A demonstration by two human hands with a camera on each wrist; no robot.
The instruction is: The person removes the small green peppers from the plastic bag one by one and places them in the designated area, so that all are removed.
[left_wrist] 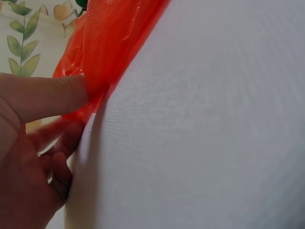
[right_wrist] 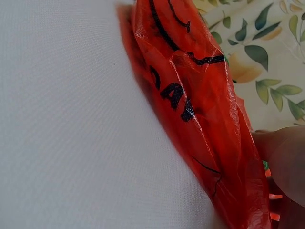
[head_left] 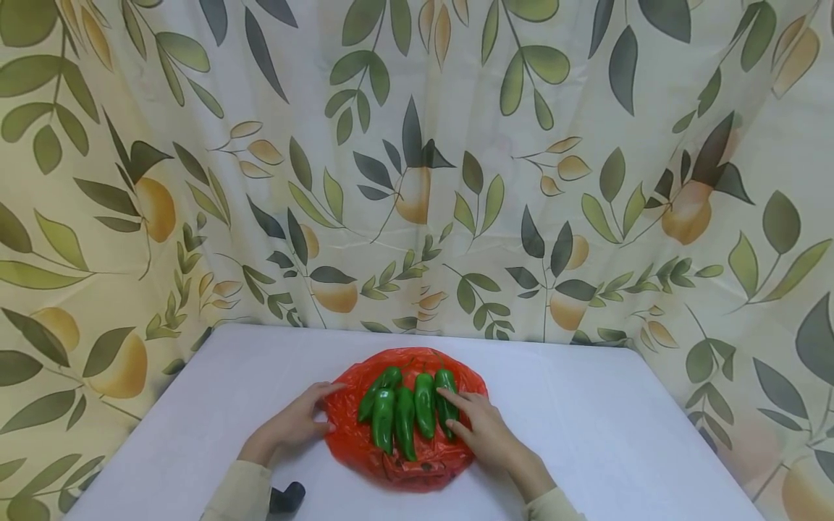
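Observation:
Several glossy green peppers [head_left: 405, 423] lie side by side on a crumpled red plastic bag [head_left: 433, 474], spread open on the white table. My left hand [head_left: 296, 420] rests at the bag's left edge, thumb and fingers apart; in the left wrist view its thumb [left_wrist: 57, 98] touches the red plastic. At the right, my right hand [head_left: 482, 430] reaches over the bag's rim, its index finger and thumb touching or just over the rightmost pepper [head_left: 446, 383]. Black print marks the bag [right_wrist: 178, 98] in the right wrist view, where most of that hand is cut off.
A black object [head_left: 287, 499] lies by the left sleeve [head_left: 241, 492] near the front edge. White cloth covers the table [head_left: 560, 405]. Behind and at both sides hangs a curtain [head_left: 417, 217] patterned with leaves and fruit.

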